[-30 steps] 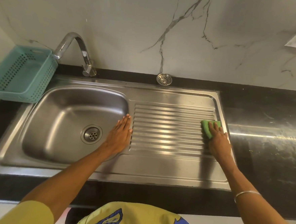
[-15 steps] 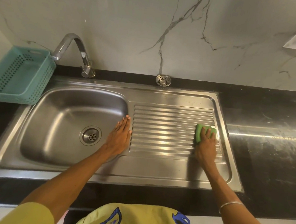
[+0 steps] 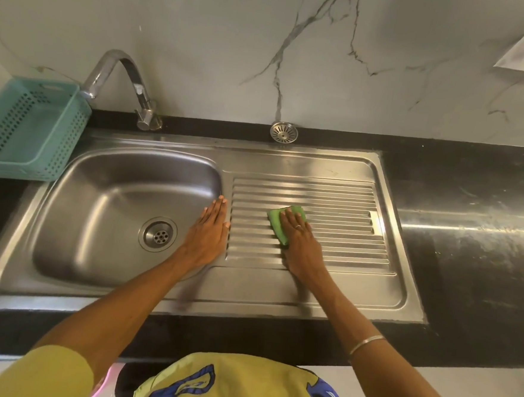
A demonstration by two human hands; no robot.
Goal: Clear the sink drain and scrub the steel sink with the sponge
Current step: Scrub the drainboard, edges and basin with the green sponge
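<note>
Right hand [image 3: 298, 238] presses the green sponge [image 3: 279, 222] flat-fingered on the drainboard [image 3: 340, 216] (left hand [image 3: 208, 235] braced flat at nine o'clock); best stroked along the ribs.

Both arms are extended forward from the lower edge of the view, bare from the elbow, with a yellow sleeve [image 3: 40, 375] seen on the left upper arm. The left hand [image 3: 207, 235] is laid flat, palm down, with the fingers straight and held together, pointing away from the body. The right hand [image 3: 299, 238] is held palm down with the fingers spread slightly forward and pressed downward; a ring is worn on one finger and a thin bangle [image 3: 365, 343] on the forearm.
</note>
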